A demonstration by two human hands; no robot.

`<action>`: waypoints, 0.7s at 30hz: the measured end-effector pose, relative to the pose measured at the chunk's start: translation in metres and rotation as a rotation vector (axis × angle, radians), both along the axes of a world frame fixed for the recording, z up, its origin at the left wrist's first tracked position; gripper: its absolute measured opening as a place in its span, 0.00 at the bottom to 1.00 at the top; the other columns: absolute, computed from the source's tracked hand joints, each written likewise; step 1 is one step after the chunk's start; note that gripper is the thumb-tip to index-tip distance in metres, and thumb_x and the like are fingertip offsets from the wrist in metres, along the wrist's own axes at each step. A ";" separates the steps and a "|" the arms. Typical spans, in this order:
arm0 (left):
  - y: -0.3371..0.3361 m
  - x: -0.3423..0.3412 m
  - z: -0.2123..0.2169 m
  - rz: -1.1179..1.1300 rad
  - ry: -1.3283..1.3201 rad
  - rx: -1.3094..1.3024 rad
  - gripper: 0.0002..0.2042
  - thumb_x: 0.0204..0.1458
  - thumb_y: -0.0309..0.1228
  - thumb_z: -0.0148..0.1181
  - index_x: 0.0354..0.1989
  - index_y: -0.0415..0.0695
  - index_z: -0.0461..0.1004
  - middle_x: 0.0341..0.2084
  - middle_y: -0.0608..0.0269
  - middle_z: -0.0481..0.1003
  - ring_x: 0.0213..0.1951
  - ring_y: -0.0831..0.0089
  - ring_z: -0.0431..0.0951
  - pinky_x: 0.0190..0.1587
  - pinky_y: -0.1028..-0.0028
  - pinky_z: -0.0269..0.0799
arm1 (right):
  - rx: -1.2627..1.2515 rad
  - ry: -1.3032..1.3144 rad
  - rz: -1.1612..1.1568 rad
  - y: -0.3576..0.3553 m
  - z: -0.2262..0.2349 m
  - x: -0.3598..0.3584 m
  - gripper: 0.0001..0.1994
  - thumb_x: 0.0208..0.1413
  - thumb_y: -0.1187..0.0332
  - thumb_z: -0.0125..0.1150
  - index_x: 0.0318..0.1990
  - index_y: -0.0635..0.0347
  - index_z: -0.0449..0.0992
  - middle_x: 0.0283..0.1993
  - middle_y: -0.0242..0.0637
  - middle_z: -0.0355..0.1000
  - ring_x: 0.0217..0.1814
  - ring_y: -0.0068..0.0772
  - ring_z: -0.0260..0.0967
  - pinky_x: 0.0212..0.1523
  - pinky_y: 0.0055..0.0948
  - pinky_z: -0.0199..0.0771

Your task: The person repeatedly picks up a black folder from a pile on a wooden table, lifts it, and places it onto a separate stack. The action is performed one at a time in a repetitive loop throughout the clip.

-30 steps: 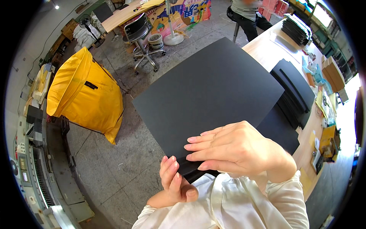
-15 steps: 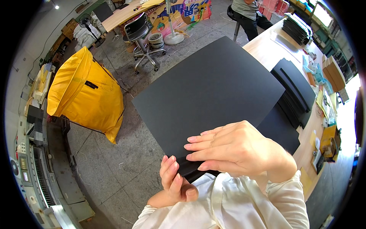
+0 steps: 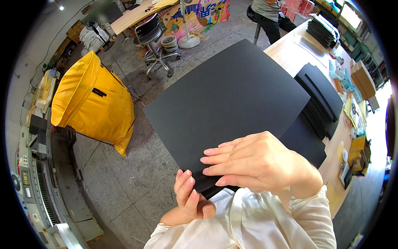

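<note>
A large black sheet (image 3: 232, 95), like thin board, spreads out in front of me. Its near edge reaches close to my body, where a darker folded-looking strip shows. Across that near part lies my right hand (image 3: 253, 164), palm down, fingers stretched out toward the left. My left hand (image 3: 192, 197) is at the sheet's near left corner, palm turned inward, fingers raised and loosely curved, thumb apart from them. Nothing shows in its grasp. Whether its fingertips touch the sheet's edge is hard to make out. More black sheets (image 3: 304, 141) lie partly under the large one on the right.
A wooden table (image 3: 286, 47) runs along the right, bearing black stacks (image 3: 323, 33), brown boxes (image 3: 362, 81) and a black panel pile (image 3: 321, 95). On the left stand a yellow sack (image 3: 99, 112) and a machine (image 3: 41, 191). Beyond are a swivel chair (image 3: 149, 35) and a seated person (image 3: 269, 18).
</note>
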State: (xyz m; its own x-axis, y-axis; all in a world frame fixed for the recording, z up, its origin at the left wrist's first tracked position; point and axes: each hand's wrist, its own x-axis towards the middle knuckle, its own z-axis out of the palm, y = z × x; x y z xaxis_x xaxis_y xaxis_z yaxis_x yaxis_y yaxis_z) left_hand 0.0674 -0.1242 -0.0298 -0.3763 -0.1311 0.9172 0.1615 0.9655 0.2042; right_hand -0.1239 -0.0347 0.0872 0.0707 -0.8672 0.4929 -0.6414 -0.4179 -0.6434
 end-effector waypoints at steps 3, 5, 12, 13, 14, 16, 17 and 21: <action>0.000 0.001 -0.001 0.002 0.000 -0.007 0.29 0.58 0.35 0.32 0.67 0.31 0.49 0.62 0.30 0.56 0.62 0.41 0.65 0.63 0.43 0.61 | 0.002 -0.001 0.001 0.000 0.000 0.001 0.10 0.54 0.65 0.66 0.37 0.64 0.82 0.38 0.44 0.81 0.51 0.40 0.78 0.50 0.35 0.80; 0.000 0.002 -0.001 0.000 0.017 0.002 0.29 0.57 0.35 0.33 0.66 0.31 0.50 0.61 0.31 0.58 0.61 0.42 0.66 0.63 0.44 0.62 | 0.006 -0.005 0.001 0.000 0.000 0.004 0.10 0.54 0.65 0.66 0.37 0.64 0.82 0.38 0.44 0.81 0.51 0.40 0.78 0.50 0.35 0.80; 0.004 0.008 0.039 -0.016 -0.095 0.280 0.17 0.50 0.17 0.44 0.49 0.37 0.66 0.41 0.53 0.70 0.42 0.60 0.72 0.59 0.47 0.63 | -0.199 0.127 -0.063 0.001 -0.011 0.008 0.14 0.53 0.60 0.66 0.40 0.63 0.80 0.36 0.43 0.80 0.46 0.38 0.80 0.47 0.33 0.80; 0.000 0.010 0.046 -0.036 -0.092 0.305 0.14 0.51 0.17 0.46 0.46 0.39 0.66 0.40 0.54 0.70 0.43 0.59 0.72 0.59 0.47 0.63 | -0.262 0.179 -0.065 -0.001 -0.014 0.011 0.16 0.53 0.59 0.66 0.42 0.62 0.80 0.39 0.43 0.79 0.47 0.38 0.79 0.49 0.34 0.80; -0.002 0.013 0.050 -0.056 -0.088 0.329 0.11 0.52 0.17 0.47 0.43 0.40 0.67 0.39 0.56 0.70 0.43 0.59 0.72 0.60 0.47 0.63 | -0.324 0.235 -0.062 -0.003 -0.017 0.012 0.17 0.53 0.59 0.66 0.45 0.62 0.79 0.42 0.44 0.79 0.49 0.39 0.78 0.51 0.34 0.79; -0.002 0.007 0.058 -0.007 -0.085 0.203 0.06 0.54 0.19 0.50 0.39 0.42 0.66 0.38 0.58 0.70 0.44 0.58 0.72 0.60 0.45 0.63 | -0.451 0.485 -0.183 0.006 -0.013 0.007 0.21 0.52 0.57 0.66 0.51 0.59 0.76 0.48 0.45 0.77 0.54 0.42 0.75 0.57 0.39 0.75; 0.001 0.004 0.057 0.019 -0.057 0.173 0.04 0.55 0.20 0.50 0.38 0.42 0.66 0.37 0.59 0.69 0.44 0.57 0.73 0.60 0.44 0.63 | -0.457 0.498 -0.205 0.014 -0.013 0.003 0.22 0.51 0.60 0.64 0.54 0.56 0.75 0.51 0.45 0.75 0.56 0.43 0.74 0.62 0.44 0.71; 0.012 -0.001 0.068 0.028 -0.007 -0.044 0.05 0.56 0.20 0.49 0.39 0.42 0.68 0.38 0.58 0.70 0.46 0.54 0.74 0.59 0.42 0.64 | -0.509 0.645 -0.520 0.045 -0.021 -0.005 0.18 0.52 0.70 0.56 0.52 0.53 0.77 0.51 0.44 0.75 0.55 0.40 0.75 0.59 0.39 0.75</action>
State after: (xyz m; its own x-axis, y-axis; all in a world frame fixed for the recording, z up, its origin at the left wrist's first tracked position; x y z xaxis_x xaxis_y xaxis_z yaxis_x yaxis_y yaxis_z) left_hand 0.0662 -0.1122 0.0382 -0.3794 -0.1010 0.9197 0.1326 0.9778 0.1621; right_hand -0.1288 0.0101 0.0666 0.1273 -0.5603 0.8185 -0.9906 -0.1139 0.0761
